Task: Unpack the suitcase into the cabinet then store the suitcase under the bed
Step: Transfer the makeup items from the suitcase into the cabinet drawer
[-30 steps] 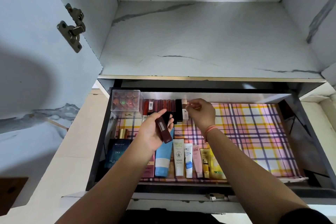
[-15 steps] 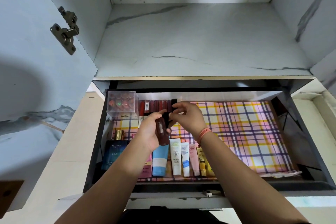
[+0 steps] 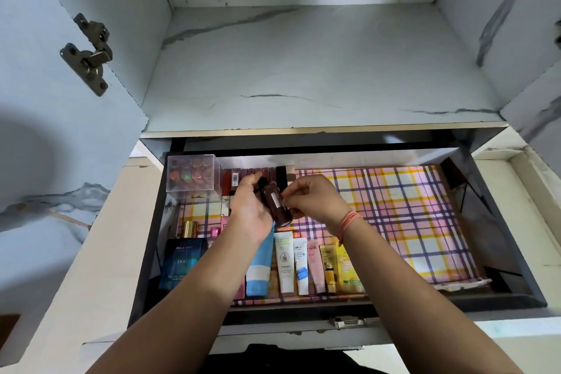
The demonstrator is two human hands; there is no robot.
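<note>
Both hands are over the open cabinet drawer, which is lined with plaid paper. My left hand holds a dark maroon cosmetic tube with a small label, tilted above the drawer's left half. My right hand meets it from the right and pinches the tube's upper part with its fingertips. A row of lipsticks stands along the drawer's back edge behind the hands. The suitcase is not in view.
A clear box of small pots sits at the drawer's back left. A blue perfume box and several cream tubes lie along the front. Bare plaid liner covers the drawer's right half. Above is a bare marble-patterned shelf.
My right hand left the lipstick row at the back and came to the tube in my left hand. The tube has been raised and tilted slightly.
</note>
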